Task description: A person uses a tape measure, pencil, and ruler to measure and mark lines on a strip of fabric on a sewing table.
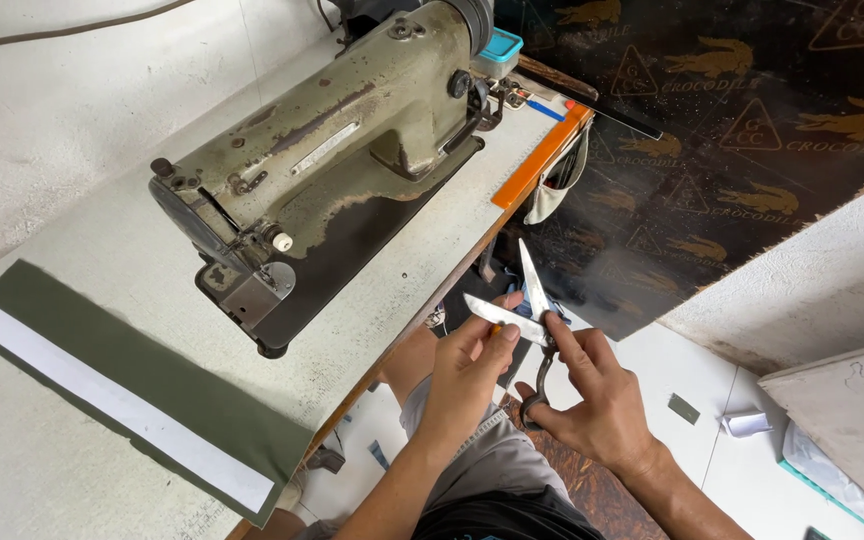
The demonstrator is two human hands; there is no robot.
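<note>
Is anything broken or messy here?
The sewing machine looks worn: its paint is chipped and stained in patches. Scraps lie on the floor, a white paper bit among them. The scissors are open in the right hand, with the left hand touching one blade. Nothing looks spilled.

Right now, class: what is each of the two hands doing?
Left hand: closed, pinching a blade of the open steel scissors.
Right hand: closed, gripping the scissors' dark handles.

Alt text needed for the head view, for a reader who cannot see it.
Both hands hold open scissors beside a sewing table: the right hand grips the handles, the left hand touches a blade. An old sewing machine and green fabric with a white strip rest on the table.
</note>
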